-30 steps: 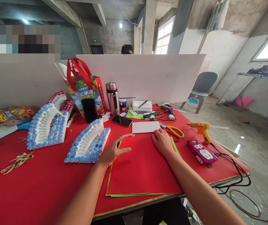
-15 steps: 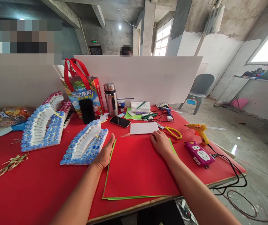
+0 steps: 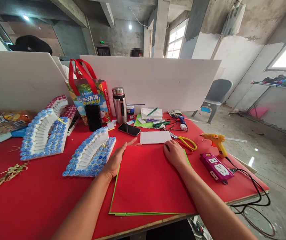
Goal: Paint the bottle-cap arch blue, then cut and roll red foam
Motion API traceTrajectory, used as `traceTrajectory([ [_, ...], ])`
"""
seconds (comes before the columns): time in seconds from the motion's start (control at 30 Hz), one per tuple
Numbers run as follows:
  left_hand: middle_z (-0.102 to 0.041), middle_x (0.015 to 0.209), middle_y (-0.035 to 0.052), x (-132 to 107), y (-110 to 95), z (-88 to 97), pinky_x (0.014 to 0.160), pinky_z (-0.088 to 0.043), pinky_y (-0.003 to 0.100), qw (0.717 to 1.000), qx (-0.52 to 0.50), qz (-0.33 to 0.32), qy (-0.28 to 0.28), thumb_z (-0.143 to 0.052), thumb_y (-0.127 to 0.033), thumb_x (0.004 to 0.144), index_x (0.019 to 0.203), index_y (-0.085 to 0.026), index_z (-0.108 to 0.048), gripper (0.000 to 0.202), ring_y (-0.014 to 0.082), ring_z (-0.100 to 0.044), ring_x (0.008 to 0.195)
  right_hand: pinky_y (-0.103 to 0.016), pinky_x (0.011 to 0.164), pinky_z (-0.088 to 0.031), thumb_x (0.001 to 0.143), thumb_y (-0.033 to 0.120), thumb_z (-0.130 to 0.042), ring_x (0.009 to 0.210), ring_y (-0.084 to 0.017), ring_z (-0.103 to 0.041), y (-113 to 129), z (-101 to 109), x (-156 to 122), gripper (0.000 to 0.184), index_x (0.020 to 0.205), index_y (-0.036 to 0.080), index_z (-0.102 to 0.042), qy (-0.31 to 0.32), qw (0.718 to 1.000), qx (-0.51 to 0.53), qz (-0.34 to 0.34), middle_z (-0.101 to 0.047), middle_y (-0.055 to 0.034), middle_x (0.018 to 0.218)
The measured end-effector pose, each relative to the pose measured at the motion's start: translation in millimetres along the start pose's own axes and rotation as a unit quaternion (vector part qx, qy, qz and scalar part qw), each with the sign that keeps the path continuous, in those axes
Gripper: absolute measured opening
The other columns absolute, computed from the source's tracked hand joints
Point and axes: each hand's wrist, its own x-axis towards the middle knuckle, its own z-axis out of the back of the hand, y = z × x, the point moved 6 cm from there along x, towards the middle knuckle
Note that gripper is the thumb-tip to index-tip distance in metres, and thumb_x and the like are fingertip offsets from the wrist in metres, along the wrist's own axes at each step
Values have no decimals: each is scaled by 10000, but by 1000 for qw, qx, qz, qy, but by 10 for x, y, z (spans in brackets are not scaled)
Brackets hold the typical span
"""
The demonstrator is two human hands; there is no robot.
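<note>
A stack of red and green paper sheets, red on top with green edges showing, lies before me near the table's front edge. Along its left side is my left hand, open, thumb up and fingers stretched forward past the far left corner. At the far right corner my right hand rests on the stack, its fingers curled and closed over the edge; the fingertips are partly hidden. A white rectangular block lies just beyond the stack. Beside my right hand are yellow-and-red-handled scissors.
Blue-and-white flower-covered pieces stand left. Behind are a phone, a steel flask and a shopping bag. A yellow glue gun and purple power strip with cables sit right. White boards wall the back.
My left hand's fingers now stretch further forward past the stack's far corner. My right hand keeps its place on the stack. The view has shifted slightly.
</note>
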Motion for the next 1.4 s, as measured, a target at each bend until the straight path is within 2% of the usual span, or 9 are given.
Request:
traceTrajectory([
  [0.1, -680, 1323, 98, -11, -11, 37, 1048, -500, 451, 1000, 2, 8, -19, -562, -521, 930, 1544, -278, -372, 686, 304, -656, 1201, -293, 780, -374, 954, 214, -490, 894, -207, -598, -1, 3, 8, 184, 874, 190, -654, -1, 1000, 0, -3, -684, -77, 941],
  [0.2, -705, 1279, 113, -49, -46, 84, 999, -534, 416, 998, 39, 1, -54, -634, -428, 897, 1518, -240, -430, 681, 302, -674, 1169, -288, 779, -372, 959, 215, -487, 902, -205, -601, 2, -2, 14, 186, 875, 189, -651, -1, 1000, 0, -6, -685, -73, 942],
  [0.33, -729, 1229, 126, -80, -62, 50, 931, -567, 386, 998, 48, 6, -42, -659, -366, 866, 1464, -188, -515, 640, 308, -690, 1132, -287, 768, -369, 957, 215, -489, 888, -204, -600, 3, -4, 14, 184, 875, 187, -652, -1, 1000, 1, -11, -688, -75, 944],
  [0.43, -752, 1177, 108, -91, -55, 27, 881, -586, 370, 997, 57, 19, -55, -674, -356, 852, 1444, -207, -539, 625, 298, -710, 1089, -291, 766, -370, 953, 213, -488, 877, -209, -597, 6, 5, 9, 186, 865, 191, -651, -6, 1000, 5, -5, -688, -75, 935],
  [0.53, -772, 1123, 90, -102, -60, 26, 850, -596, 361, 995, 70, 13, -72, -684, -346, 845, 1451, -242, -530, 634, 283, -731, 1038, -291, 773, -377, 947, 208, -490, 877, -211, -595, -3, 13, -2, 183, 861, 195, -651, -13, 1000, 20, 1, -689, -74, 926],
  [0.73, -784, 1075, 87, -110, -67, 36, 851, -597, 364, 995, 76, -15, -62, -671, -376, 869, 1501, -271, -455, 676, 264, -745, 992, -297, 810, -388, 959, 221, -470, 899, -218, -588, -83, -9, -22, 201, 866, 200, -646, -30, 999, 31, 15, -678, -78, 923],
  [0.97, -789, 1045, 72, -113, -64, 22, 856, -595, 366, 994, 75, -23, -78, -665, -398, 875, 1513, -296, -433, 686, 249, -749, 959, -296, 792, -390, 1021, 324, -409, 832, -211, -586, -86, 29, -36, 343, 763, 201, -598, -46, 998, 21, 35, -644, -72, 829],
  [1.2, -798, 946, 44, -111, -51, 42, 789, -608, 331, 994, 70, -35, -77, -701, -308, 828, 1529, -296, -402, 762, 216, -759, 843, -299, 758, -381, 1028, 337, -402, 793, -206, -591, -41, 101, -55, 379, 737, 200, -603, -54, 997, 20, 43, -657, -70, 803],
  [1.4, -796, 969, 50, -91, -95, 21, 769, -612, 315, 992, 77, -34, -92, -713, -313, 812, 1487, -275, -477, 716, 222, -753, 891, -293, 775, -389, 1022, 324, -406, 803, -203, -595, -60, 63, -30, 372, 733, 203, -608, -51, 998, 24, 36, -673, -70, 807],
])
